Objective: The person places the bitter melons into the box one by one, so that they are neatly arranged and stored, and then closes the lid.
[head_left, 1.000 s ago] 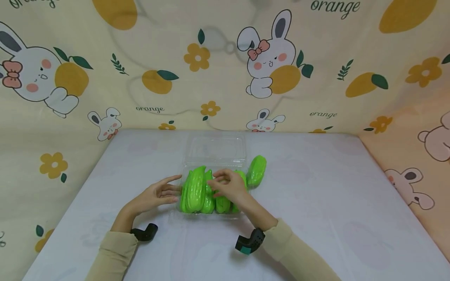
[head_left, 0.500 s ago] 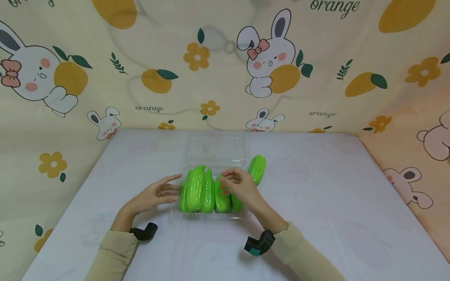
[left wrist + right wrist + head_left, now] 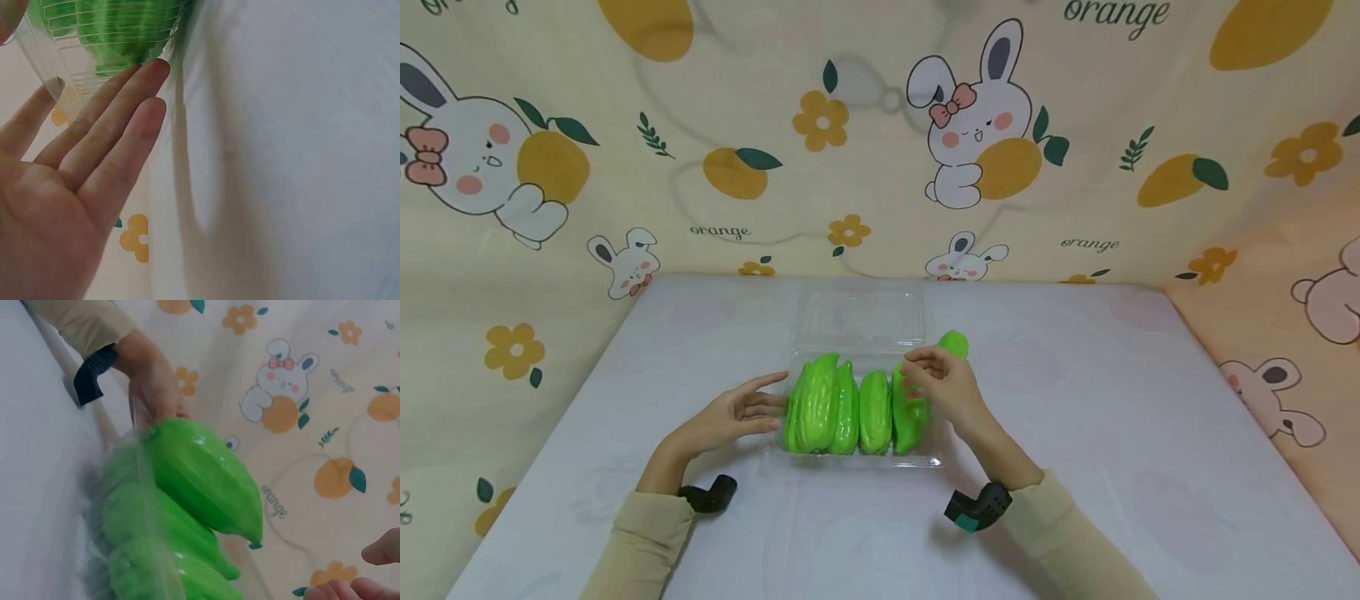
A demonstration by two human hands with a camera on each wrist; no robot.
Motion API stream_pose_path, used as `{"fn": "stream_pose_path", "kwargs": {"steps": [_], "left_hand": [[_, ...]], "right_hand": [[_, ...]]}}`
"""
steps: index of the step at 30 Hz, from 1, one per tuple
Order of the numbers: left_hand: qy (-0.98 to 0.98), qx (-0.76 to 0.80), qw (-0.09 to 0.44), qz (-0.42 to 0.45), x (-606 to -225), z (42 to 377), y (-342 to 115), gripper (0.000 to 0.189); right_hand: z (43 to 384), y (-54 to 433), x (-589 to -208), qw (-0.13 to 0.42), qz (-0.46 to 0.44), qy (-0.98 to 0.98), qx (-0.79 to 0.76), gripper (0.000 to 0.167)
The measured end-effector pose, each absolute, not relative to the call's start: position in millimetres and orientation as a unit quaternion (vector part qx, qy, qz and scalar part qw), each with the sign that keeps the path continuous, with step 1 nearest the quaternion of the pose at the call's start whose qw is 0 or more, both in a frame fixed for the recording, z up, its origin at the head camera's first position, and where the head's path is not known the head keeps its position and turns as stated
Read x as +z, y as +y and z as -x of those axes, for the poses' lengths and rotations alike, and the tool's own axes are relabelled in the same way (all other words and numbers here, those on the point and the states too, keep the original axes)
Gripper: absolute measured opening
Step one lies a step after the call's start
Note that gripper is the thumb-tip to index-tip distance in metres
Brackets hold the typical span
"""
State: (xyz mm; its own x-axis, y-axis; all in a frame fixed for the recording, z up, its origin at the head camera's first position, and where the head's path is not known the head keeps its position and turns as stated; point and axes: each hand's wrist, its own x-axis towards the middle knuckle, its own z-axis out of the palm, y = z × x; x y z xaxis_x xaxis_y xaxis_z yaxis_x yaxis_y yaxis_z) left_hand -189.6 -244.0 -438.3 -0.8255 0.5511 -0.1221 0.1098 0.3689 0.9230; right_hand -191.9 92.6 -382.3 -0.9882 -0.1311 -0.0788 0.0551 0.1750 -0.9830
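Note:
Bright green, glossy toy vegetables (image 3: 817,404) with lengthwise ridges and pointed tips lie side by side in a clear plastic box (image 3: 934,446). My left hand (image 3: 726,417) has its fingers extended against the box's left wall; in the left wrist view those fingertips (image 3: 153,72) lie right at the ribbed plastic. Over the right end of the box is my right hand (image 3: 951,387), fingers loosely bent, nothing held, overlapping the rightmost vegetable in the box (image 3: 910,421). Behind this hand, a loose green vegetable (image 3: 953,342) lies outside the box, mostly hidden.
The box's hinged lid (image 3: 861,318) lies folded back, away from me. Under everything is a white-covered table (image 3: 1075,400). A patterned cloth (image 3: 865,175) with rabbits and oranges rises at the back and both sides.
My right hand has moved rightward from over the middle of the box to its right end, uncovering vegetables there and covering most of the loose one. My left hand has stayed in place.

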Motion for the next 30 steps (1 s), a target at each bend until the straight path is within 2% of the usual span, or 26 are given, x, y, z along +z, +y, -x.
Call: {"fn": "stream_pose_path", "kwargs": {"steps": [11,23,30], "left_hand": [[0.803,0.52,0.209,-0.203,-441,190,-245,0.075],[0.801,0.522,0.21,-0.205,-439,191,-244,0.076],[0.802,0.52,0.209,-0.208,-440,191,-244,0.075]], "right_hand": [[200,105,-382,0.05,0.026,0.768,-0.638,0.026],[211,124,-389,-0.004,-0.014,0.78,-0.626,0.025],[215,136,-393,-0.012,-0.027,0.778,-0.628,0.029]]}}
